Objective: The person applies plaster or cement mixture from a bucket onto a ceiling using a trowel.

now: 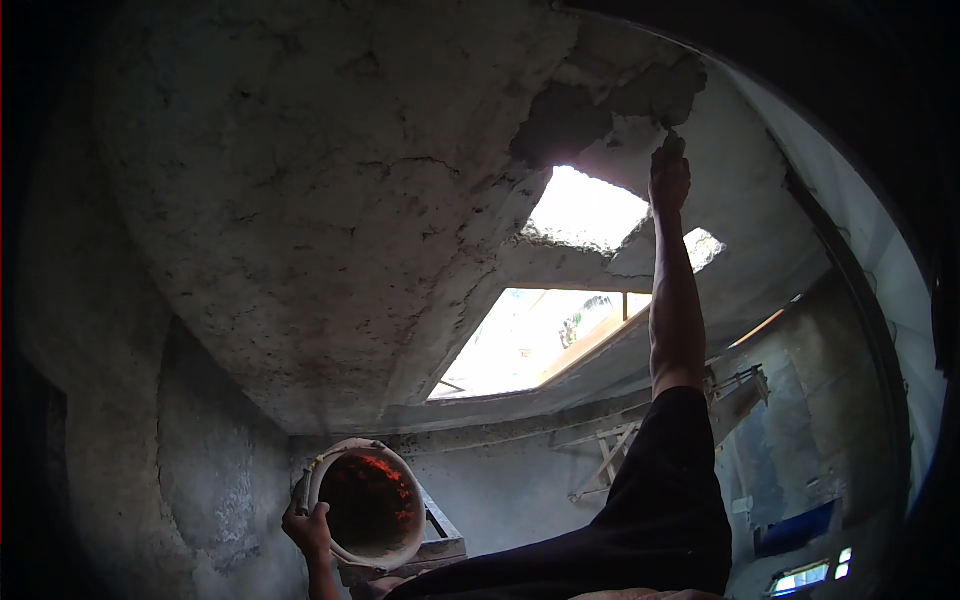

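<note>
My left hand (310, 525) grips the rim of a round bucket (408, 545) at the lower left, thumb on the near edge. The bucket's inside is dark with red patches. My right arm stretches up, and my right hand (670, 175) is raised against the rough grey wall (330, 220), by a patch of darker, wet-looking plaster (565, 122). Its fingers look closed round something small and dark that I cannot make out. Just below and left of that hand is a bright opening (585, 210) in the wall.
A larger window opening (530, 345) lies lower in the wall. Behind the bucket is a wooden frame (440, 545). At the right are a wooden trestle (608, 460), a blue object (797, 528) and a dark beam (850, 260) beneath pale roofing sheets.
</note>
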Tool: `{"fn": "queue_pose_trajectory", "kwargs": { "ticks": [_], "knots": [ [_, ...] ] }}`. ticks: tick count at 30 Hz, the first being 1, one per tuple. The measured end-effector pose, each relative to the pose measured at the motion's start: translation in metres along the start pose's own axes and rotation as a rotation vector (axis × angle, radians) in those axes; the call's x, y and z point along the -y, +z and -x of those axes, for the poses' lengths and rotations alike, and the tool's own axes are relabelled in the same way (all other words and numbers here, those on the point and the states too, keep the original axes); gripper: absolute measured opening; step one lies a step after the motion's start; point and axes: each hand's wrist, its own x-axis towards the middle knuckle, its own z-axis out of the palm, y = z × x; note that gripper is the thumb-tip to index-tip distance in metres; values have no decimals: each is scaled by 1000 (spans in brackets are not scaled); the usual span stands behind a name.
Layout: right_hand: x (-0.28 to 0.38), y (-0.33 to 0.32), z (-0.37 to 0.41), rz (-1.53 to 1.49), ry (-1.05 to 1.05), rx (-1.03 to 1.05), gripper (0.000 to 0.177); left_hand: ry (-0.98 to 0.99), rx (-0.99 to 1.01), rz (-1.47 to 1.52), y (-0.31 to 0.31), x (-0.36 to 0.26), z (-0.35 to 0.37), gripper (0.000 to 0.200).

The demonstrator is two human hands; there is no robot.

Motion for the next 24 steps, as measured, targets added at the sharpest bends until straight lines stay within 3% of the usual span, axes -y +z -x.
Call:
{"fn": "queue_pose_trajectory", "kwargs": {
  "ticks": [2, 7, 10, 19, 24],
  "knots": [
    [1, -8, -5, 21, 15, 51, 50, 34, -44, 6, 4, 2, 0, 26],
    [-3, -19, -2, 40, -211, -47, 47, -17, 12, 24, 2, -1, -1, 24],
    [-9, -9, -3, 8, -48, 39, 45, -24, 25, 10, 0, -5, -1, 24],
    [-5, -3, 9, -80, -30, 31, 42, 38, -20, 44, 4, -1, -3, 23],
    [-22, 16, 21, -67, -215, -104, 42, 2, -20, 51, -3, -14, 0, 25]
  ]
}}
